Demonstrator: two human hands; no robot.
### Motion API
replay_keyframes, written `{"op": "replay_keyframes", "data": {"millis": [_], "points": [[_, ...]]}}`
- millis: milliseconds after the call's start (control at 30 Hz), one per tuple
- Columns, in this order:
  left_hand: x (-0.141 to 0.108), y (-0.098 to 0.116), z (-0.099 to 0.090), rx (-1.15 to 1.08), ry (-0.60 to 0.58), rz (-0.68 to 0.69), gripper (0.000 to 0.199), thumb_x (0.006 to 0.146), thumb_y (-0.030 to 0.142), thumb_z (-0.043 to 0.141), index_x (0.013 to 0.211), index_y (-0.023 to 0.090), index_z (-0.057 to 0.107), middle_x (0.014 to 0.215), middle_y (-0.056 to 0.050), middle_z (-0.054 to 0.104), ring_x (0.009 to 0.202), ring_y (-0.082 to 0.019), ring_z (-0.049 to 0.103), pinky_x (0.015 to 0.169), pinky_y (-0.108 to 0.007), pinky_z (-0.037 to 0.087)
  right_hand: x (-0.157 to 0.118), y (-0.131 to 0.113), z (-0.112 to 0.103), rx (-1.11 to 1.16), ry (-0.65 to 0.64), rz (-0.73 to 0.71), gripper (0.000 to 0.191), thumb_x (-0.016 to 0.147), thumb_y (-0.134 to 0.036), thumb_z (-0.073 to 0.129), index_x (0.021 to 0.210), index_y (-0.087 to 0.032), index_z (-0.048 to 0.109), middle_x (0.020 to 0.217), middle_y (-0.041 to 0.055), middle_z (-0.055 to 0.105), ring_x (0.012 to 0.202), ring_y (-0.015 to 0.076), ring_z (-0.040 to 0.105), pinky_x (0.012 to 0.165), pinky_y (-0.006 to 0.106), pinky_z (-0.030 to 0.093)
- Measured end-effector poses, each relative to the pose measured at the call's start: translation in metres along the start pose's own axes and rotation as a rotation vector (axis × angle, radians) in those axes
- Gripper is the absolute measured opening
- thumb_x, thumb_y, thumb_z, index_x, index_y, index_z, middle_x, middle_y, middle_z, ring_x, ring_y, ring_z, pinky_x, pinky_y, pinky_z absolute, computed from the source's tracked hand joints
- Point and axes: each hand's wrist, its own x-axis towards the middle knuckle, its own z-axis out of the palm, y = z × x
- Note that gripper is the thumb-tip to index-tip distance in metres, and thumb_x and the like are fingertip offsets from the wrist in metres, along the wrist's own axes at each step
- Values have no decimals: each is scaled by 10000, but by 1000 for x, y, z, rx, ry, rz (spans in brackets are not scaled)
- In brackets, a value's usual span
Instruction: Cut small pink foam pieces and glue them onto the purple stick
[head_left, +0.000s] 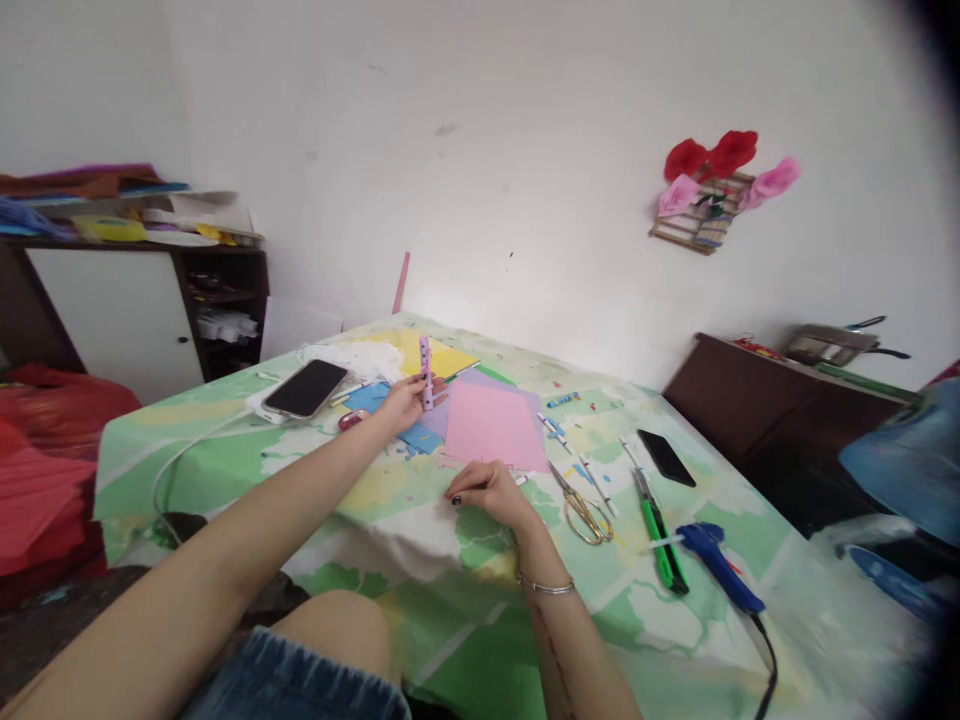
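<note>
gap: scissors (572, 492) to green cutter (663, 545) | obstacles beyond cutter: glue gun (724, 572), black phone (666, 457)

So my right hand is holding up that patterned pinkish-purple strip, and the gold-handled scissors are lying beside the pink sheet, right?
Not quite. The head view shows the left hand holding up the patterned strip, not the right hand. The gold-handled scissors do lie beside the pink sheet.
</note>
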Motion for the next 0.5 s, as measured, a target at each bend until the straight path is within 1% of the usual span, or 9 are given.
{"op": "replay_keyframes", "data": {"millis": [200,333,400,500], "points": [[31,55,0,59,33,107,154,849,16,465,879,118,577,848,-89,680,838,-193,686,807,-400,549,0,3,0,28,-9,-8,80,636,-300,756,678,-234,773,659,37,716,637,168,629,607,270,507],[43,90,-2,106,54,173,144,829,12,495,877,128,566,879,-91,679,854,-195,683,814,-395,542,1,3,1,54,-6,-24,74,617,-297,769,662,-239,772,651,37,711,624,169,629,591,271,510],[46,102,-5,129,62,194,138,821,22,515,879,141,557,890,-87,681,853,-204,684,798,-402,545,0,2,1,69,11,-34,68,610,-291,774,659,-244,773,658,38,710,622,168,629,583,269,510],[48,113,-10,161,81,213,147,811,45,549,898,164,550,890,-75,682,821,-206,689,771,-407,548,-1,0,0,88,56,-54,75,600,-288,787,663,-250,773,686,43,712,649,170,633,591,270,509]]}}
